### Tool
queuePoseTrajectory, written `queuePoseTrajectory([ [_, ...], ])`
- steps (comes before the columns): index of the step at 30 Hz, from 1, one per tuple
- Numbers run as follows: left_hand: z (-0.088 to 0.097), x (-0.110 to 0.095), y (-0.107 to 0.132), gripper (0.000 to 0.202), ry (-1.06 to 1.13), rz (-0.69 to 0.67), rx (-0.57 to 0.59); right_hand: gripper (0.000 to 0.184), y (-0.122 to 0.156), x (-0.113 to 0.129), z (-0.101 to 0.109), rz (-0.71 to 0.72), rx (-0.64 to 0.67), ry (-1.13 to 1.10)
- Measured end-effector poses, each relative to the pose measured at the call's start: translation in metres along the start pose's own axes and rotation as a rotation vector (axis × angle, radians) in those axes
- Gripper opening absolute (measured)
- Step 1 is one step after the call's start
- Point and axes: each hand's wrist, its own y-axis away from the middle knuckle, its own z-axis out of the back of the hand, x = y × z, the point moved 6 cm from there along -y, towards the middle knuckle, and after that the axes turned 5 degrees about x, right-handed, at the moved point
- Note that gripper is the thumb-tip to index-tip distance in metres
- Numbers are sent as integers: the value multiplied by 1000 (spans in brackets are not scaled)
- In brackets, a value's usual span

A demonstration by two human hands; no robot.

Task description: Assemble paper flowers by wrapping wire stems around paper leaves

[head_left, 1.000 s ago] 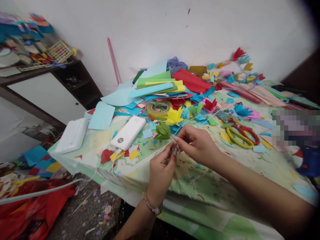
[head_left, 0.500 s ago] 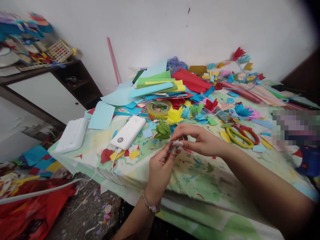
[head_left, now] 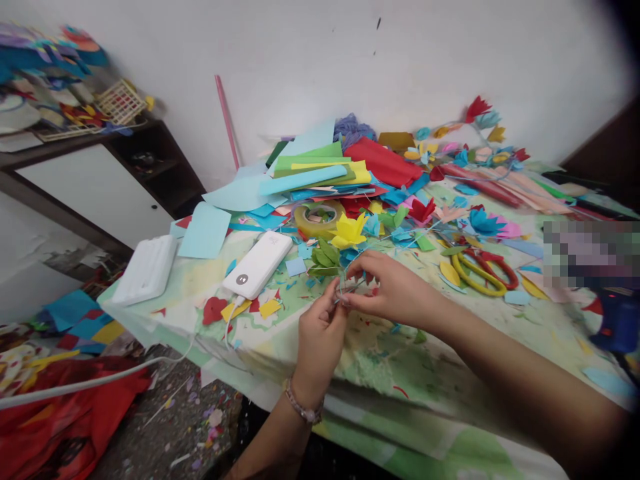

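Observation:
Close together over the table, my two hands work at a thin pale blue string [head_left: 342, 283]. My left hand [head_left: 323, 333], with a beaded bracelet at its wrist, pinches the string between thumb and fingertips. From the right, my right hand [head_left: 387, 290] is closed on the same string, with thumb and forefinger near the left fingertips. The string's ends are too fine to follow. Just beyond the hands are green paper leaves [head_left: 324, 256] and a yellow paper flower [head_left: 349, 231].
White power banks [head_left: 257, 265] [head_left: 145, 269] stand at the left, one with a cable. Behind are a tape roll [head_left: 316, 220] and stacked coloured paper [head_left: 310, 175]. Scissors [head_left: 483, 273] and a blue glue gun [head_left: 617, 323] lie right. Scraps cover the tablecloth [head_left: 400, 367].
My right hand has shifted slightly down and its fingers have changed position on the string. The string now shows as a loop near the left fingertips. My left hand has barely moved.

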Motion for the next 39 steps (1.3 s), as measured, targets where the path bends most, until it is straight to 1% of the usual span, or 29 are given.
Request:
queuePoseTrajectory([
  [1, 1, 0, 0, 41, -18, -2, -3, 20, -1, -2, -4, -16, 45, -23],
  [3, 0, 0, 1, 42, -23, -6, -1, 17, -2, -2, -10, -6, 80, -48],
  [6, -2, 1, 2, 47, 36, 4, -5, 10, -2, 0, -14, -14, 40, -46],
  [10, -6, 3, 2, 56, 115, 44, -8, 15, -2, 0, -16, -146, -28, 21],
  [15, -9, 4, 2, 70, 118, 77, 3, 22, -3, 0, -20, -256, 18, 102],
  [20, -8, 6, 2, 70, 103, 95, -6, 20, 2, 3, -21, -244, 9, 133],
  [24, -6, 8, 3, 72, 98, 110, -18, 20, 2, 4, -21, -170, -8, 181],
  [27, -6, 7, 4, 75, 112, 113, -17, 20, 0, 5, -23, -111, 27, 190],
  [29, -6, 7, 5, 76, 120, 119, -9, 19, 0, 5, -24, -100, 56, 194],
  [31, -6, 7, 5, 74, 115, 122, -1, 19, 0, 7, -24, -113, 69, 218],
  [34, -4, 6, 5, 71, 72, 113, -15, 25, 1, 8, -24, -176, 87, 267],
  [39, -2, 4, 6, 77, -22, 113, -31, 29, 2, 8, -25, -243, 121, 310],
])
